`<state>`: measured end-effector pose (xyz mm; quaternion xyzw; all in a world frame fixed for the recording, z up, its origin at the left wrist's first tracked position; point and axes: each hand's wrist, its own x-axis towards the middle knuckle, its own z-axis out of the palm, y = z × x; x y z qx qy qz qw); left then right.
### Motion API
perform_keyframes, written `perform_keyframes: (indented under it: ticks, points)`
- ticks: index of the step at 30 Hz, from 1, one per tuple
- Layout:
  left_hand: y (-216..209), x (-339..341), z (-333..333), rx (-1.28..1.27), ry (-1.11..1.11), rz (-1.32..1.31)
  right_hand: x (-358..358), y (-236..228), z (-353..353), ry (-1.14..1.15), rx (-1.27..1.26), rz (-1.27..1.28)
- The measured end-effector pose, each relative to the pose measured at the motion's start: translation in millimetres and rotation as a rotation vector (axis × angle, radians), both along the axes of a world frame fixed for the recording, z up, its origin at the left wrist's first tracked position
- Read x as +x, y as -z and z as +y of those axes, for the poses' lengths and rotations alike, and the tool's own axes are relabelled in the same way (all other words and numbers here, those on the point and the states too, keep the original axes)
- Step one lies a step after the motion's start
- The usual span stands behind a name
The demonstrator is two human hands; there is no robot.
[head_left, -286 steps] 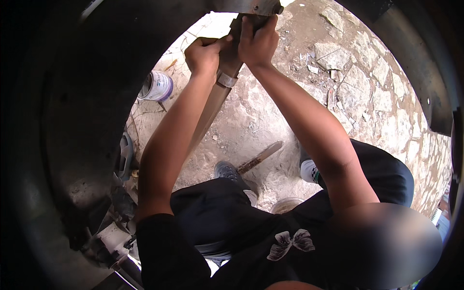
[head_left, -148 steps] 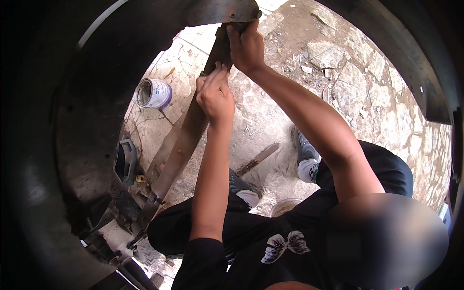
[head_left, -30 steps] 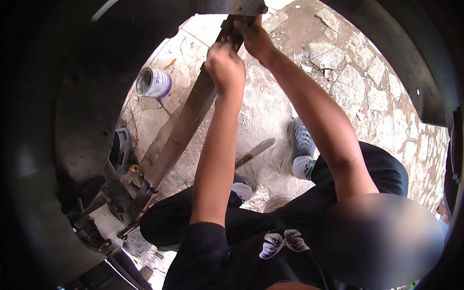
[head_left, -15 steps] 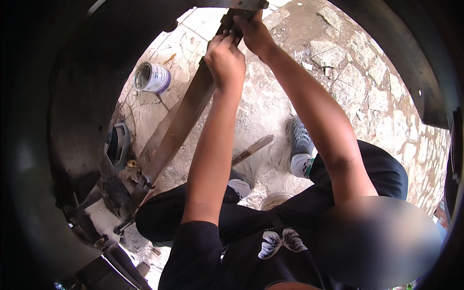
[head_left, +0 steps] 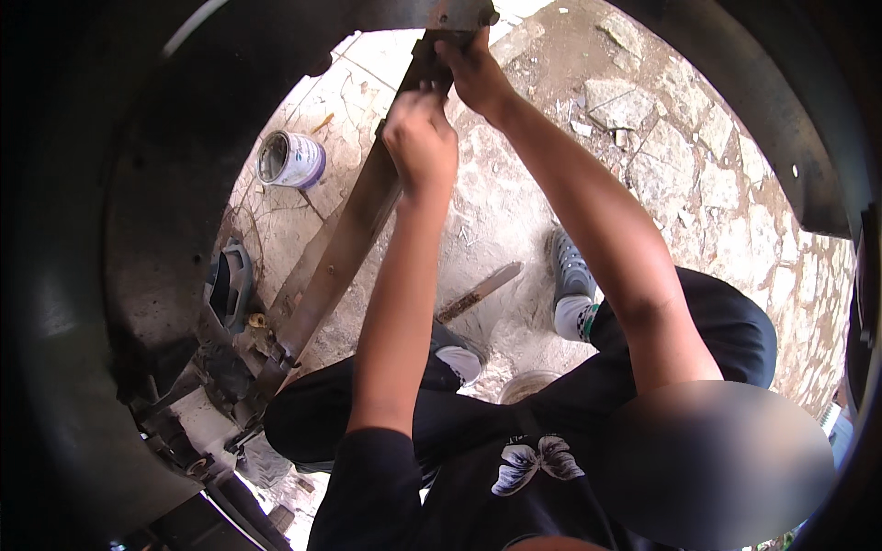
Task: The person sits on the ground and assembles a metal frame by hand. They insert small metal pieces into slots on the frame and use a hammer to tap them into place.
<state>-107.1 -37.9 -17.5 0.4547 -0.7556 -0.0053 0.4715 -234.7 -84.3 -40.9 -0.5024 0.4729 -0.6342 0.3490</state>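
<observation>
A long brown metal bar runs from the lower left up to a dark curved metal panel at the top. Against its upper part is my left hand, with the fingers curled in and slightly smeared; whatever they hold is hidden. Just above and to the right, my right hand grips the bar's edge close to the panel. Its thumb side lies on the bar's face, and the other fingers are partly out of sight.
An open white-and-purple can stands left of the bar. A flat blade-like strip lies between my feet, beside a grey clog. Dark curved metal surrounds the left and top. Broken stone paving covers the right.
My left hand has slid a little down along the bar, away from the right hand. My right hand keeps its place on the bar. The view has shifted slightly.
</observation>
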Motion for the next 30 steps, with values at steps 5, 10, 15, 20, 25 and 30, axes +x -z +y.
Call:
perform_keyframes:
  ticks: [5,10,15,20,25,30]
  points:
    - [-12.0,20.7,-18.8,0.084,-0.027,-0.052,10.7,-14.3,8.3,-0.098,0.113,-0.113]
    - [-4.5,42.5,-8.7,0.074,0.146,-0.093,3.9,1.4,-0.4,-0.028,0.071,-0.099]
    - [-19.5,28.5,-30.9,0.090,0.134,-0.039,8.8,8.6,-1.3,-0.064,0.085,-0.100]
    - [-3.2,62.4,-10.0,0.129,0.194,-0.140,-0.7,8.1,-3.7,-0.026,0.035,0.004]
    - [-7.9,58.0,-16.1,0.109,0.169,-0.091,3.1,4.6,-3.8,-0.057,0.046,-0.076]
    - [-11.4,48.8,-33.1,0.128,0.091,-0.014,3.9,-12.0,2.4,-0.123,0.103,-0.062]
